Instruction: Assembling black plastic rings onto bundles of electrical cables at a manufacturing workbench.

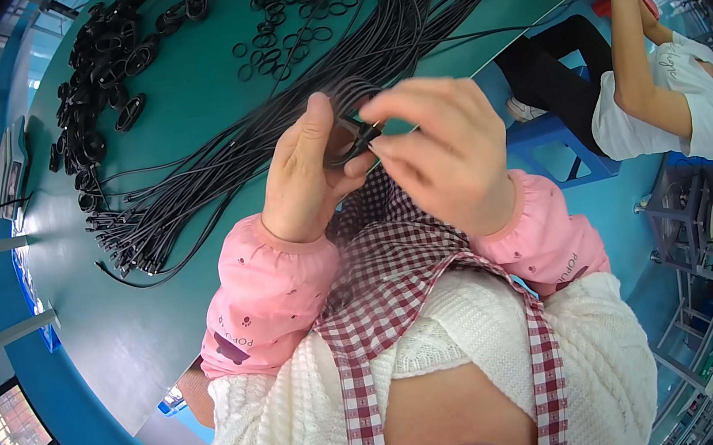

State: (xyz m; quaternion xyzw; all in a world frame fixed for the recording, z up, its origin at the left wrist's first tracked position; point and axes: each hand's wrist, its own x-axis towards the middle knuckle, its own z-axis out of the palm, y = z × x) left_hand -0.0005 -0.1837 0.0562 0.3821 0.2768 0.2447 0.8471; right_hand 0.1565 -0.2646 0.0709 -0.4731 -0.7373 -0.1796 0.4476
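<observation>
Above the table's near edge, my left hand (302, 176) is curled around a coiled black cable (349, 88), its thumb pointing up. A dark plug end (368, 135) with a small metallic tip sticks out of the coil between the two hands. My right hand (449, 144) pinches at this end with thumb and forefinger, slightly blurred; the palm side is hidden. Just beyond both hands lies a large bundle of straight black cables (275, 139), its plug ends fanned out at the left.
The green table (180, 93) carries a heap of coiled black cables (103, 76) at far left and scattered black rings (287, 22) at the back. A co-worker in a white shirt (652, 93) sits at right by a blue stool (556, 145). Shelving (695, 225) stands at far right.
</observation>
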